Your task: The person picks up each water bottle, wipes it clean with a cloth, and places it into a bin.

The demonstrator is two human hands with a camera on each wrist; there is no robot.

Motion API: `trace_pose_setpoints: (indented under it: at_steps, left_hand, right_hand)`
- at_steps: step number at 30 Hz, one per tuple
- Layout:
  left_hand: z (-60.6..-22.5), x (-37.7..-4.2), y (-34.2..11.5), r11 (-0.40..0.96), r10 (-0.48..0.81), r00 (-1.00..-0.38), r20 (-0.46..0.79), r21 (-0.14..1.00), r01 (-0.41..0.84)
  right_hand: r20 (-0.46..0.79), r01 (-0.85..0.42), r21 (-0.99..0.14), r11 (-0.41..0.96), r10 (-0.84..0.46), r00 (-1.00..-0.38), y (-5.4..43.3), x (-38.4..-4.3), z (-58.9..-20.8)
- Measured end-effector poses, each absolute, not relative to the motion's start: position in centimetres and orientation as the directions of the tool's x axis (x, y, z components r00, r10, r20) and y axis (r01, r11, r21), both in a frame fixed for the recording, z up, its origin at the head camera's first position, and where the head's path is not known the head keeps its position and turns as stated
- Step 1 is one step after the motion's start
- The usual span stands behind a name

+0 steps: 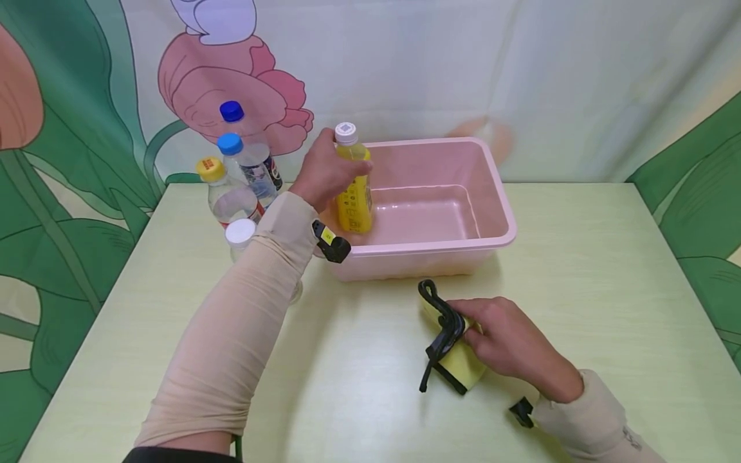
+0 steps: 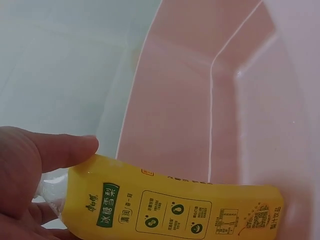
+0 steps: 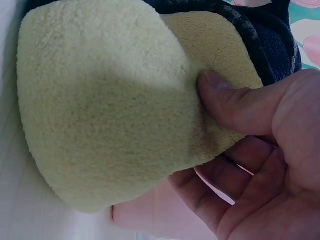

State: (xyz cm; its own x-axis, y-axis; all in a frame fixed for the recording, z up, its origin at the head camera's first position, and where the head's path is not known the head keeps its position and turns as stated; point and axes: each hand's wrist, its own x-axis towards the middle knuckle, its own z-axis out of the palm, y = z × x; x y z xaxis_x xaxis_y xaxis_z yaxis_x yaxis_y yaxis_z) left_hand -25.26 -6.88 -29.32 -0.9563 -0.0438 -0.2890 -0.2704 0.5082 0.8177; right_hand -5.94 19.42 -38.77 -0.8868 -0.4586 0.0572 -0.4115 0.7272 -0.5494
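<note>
My left hand (image 1: 331,168) grips a drink bottle (image 1: 355,202) with a yellow label and white cap near its top. The bottle stands nearly upright inside the left end of the pink basin (image 1: 503,225). In the left wrist view, thumb and fingers wrap the bottle's (image 2: 165,200) neck end, with the basin wall (image 2: 170,100) beyond it. In front of the basin, my right hand (image 1: 506,337) pinches a folded yellow cloth (image 1: 467,366) with black edging. The right wrist view shows the thumb pressing on the fuzzy cloth (image 3: 100,105), fingers behind it.
Left of the basin stand several clear bottles: one with a dark blue cap (image 1: 231,111), one light blue (image 1: 229,143), one yellow (image 1: 210,169) and one white (image 1: 240,231). My left forearm partly hides them. A printed curtain (image 1: 405,71) hangs behind the table (image 1: 590,276).
</note>
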Motion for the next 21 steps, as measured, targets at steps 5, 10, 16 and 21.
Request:
trace_pose_setpoints:
  at_steps: [5, 10, 16, 21]
  left_hand:
    - [-28.9, -25.0, -6.9, 0.522, -0.050, -0.961, -0.272, 0.813, -0.258]
    - [-27.7, -24.1, -7.0, 0.562, -0.045, -0.979, -0.201, 0.805, -0.191]
    - [-26.0, -22.7, -7.1, 0.639, -0.064, -0.983, -0.175, 0.749, -0.175]
    - [-24.5, -21.3, -7.6, 0.678, -0.060, -0.981, -0.182, 0.714, -0.174]
  right_hand:
    - [0.064, -0.416, -0.549, 0.725, -0.459, -0.886, 19.6, -5.9, -38.8]
    - [0.069, -0.421, -0.542, 0.727, -0.461, -0.885, 19.6, -5.7, -38.7]
    - [0.072, -0.426, -0.536, 0.729, -0.463, -0.884, 19.6, -5.6, -38.5]
    - [0.082, -0.434, -0.536, 0.724, -0.467, -0.880, 19.6, -5.5, -38.3]
